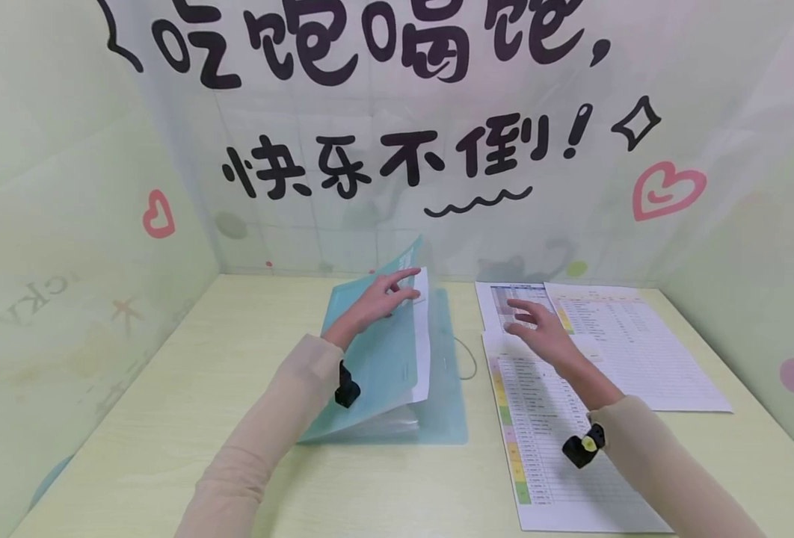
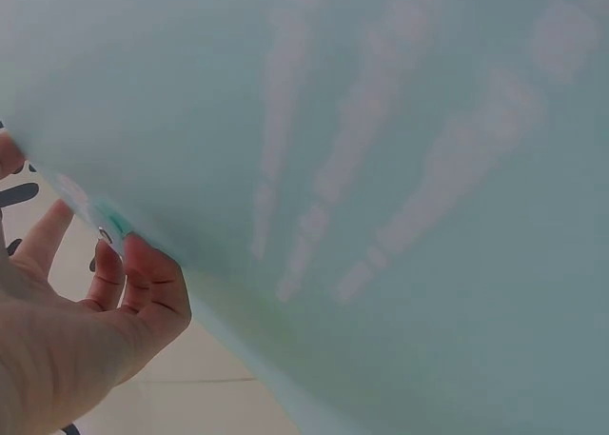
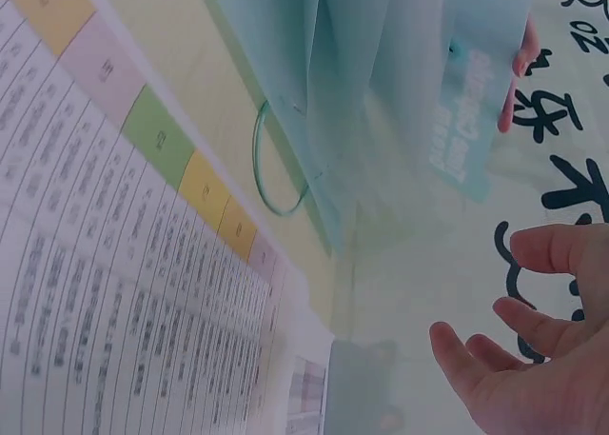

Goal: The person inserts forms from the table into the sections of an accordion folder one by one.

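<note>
A light blue folder [image 1: 370, 359] lies part-opened on the table, its front cover raised at a slant with a white sheet [image 1: 422, 336] and clear sleeves beneath it. My left hand [image 1: 382, 297] holds the raised cover by its edge near the top; in the left wrist view, the fingers of that hand [image 2: 105, 311] curl at the rim of the cover [image 2: 400, 207]. To the right, my right hand [image 1: 541, 336] hovers above printed sheets [image 1: 552, 433], fingers spread and slightly bent. Nothing lies between the fingers of the right hand [image 3: 542, 330] in its wrist view.
A thin elastic loop [image 1: 467, 359] sticks out from the folder's right side. More printed sheets [image 1: 653, 359] lie at the right, overlapping one another. Light fabric walls [image 1: 370, 239] with lettering enclose the table at the back and sides. A blue edge [image 1: 50, 482] shows at the lower left.
</note>
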Motion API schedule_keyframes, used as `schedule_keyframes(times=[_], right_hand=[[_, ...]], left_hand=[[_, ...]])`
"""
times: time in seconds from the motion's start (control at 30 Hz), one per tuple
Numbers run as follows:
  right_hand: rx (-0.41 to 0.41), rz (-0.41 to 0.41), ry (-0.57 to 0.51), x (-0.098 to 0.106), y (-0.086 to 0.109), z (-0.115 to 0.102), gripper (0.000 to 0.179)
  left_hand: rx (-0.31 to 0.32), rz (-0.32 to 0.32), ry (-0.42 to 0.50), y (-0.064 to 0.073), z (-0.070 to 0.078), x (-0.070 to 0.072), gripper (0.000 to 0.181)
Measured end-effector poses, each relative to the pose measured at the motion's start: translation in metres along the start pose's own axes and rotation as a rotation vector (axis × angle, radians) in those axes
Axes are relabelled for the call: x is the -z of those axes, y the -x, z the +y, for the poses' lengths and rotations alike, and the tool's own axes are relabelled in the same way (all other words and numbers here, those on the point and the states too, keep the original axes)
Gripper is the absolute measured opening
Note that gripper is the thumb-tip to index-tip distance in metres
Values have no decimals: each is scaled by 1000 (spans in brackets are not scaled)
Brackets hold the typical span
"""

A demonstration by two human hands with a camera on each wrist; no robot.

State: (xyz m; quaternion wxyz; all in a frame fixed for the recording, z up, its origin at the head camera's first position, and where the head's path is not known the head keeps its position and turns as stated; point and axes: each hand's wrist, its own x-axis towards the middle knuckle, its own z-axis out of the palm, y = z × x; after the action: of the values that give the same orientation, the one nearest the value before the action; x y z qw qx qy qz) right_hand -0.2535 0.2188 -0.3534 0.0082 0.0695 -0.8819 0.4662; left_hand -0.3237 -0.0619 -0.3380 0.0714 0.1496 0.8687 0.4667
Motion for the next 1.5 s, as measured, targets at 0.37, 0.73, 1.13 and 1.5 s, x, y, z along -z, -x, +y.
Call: schedule_keyframes(times=[0.37,0.73,1.13,1.5], right_hand=[[-27,-60,36,27,18,23,60],[-84,-179,48,48,40,57,63],[-151,-134,220,70,66,91,72],[-103,-53,492,73,78,107,87]], left_hand=[[3,3,-4,1,2,2,47],[4,0,-3,1,4,1,47],[19,5,9,3,3,3,47],[-4,0,9,4,3,3,48]])
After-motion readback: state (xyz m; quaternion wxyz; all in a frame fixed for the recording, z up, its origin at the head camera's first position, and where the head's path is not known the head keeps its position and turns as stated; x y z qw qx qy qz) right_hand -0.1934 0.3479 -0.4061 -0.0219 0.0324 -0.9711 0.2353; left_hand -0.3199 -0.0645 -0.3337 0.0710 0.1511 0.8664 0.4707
